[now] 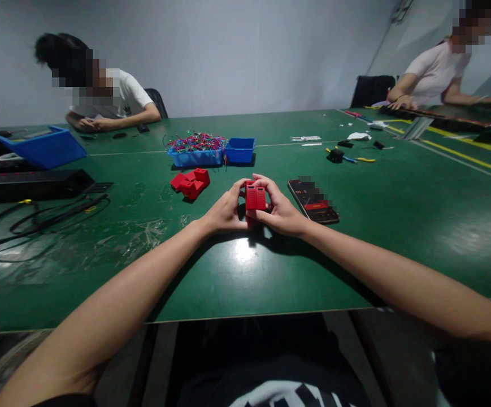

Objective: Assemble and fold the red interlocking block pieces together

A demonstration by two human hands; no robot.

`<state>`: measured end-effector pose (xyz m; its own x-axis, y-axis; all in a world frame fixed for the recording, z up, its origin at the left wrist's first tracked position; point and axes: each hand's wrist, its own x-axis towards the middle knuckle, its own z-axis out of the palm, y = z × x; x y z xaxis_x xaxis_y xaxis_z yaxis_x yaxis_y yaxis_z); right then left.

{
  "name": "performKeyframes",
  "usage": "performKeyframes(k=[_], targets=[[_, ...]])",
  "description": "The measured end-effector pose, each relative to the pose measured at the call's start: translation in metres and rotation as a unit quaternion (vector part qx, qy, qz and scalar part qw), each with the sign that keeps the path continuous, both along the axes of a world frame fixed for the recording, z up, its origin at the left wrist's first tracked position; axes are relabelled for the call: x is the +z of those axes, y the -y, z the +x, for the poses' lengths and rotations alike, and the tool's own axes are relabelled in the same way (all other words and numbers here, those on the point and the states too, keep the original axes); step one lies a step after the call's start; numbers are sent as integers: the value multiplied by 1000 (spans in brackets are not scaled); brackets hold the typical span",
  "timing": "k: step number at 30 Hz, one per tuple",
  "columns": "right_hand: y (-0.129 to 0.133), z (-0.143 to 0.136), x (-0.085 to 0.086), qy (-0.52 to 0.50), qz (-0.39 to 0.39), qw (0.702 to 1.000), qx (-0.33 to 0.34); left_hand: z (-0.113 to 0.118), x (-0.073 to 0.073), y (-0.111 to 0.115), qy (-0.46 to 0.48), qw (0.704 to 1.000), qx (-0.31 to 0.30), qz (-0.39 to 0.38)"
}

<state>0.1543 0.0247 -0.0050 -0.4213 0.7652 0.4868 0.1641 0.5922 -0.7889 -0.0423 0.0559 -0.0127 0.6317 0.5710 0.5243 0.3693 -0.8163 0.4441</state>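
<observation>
Both bare forearms reach over the green table [355, 237] to where the left hand [225, 213] and right hand [279, 212] clasp a red plastic block [255, 198] between them, just left of the smartphone [313, 200], with more red blocks [190, 182] farther left.

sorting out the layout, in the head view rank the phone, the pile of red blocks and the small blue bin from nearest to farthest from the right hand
1. phone, just beside the right hand on its right.
2. pile of red blocks, to the left, past the left hand.
3. small blue bin, farther back near mid-table.
</observation>
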Motion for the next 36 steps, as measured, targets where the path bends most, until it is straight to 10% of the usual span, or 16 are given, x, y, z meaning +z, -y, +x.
performKeyframes(k=[25, 36], targets=[[-3, 3, 2, 36, 77, 996, -19, 0, 4, 3, 22, 997, -12, -72], [1, 2, 2, 34, 76, 996, -27, 4, 9, 6, 159, 940, -32, -301]])
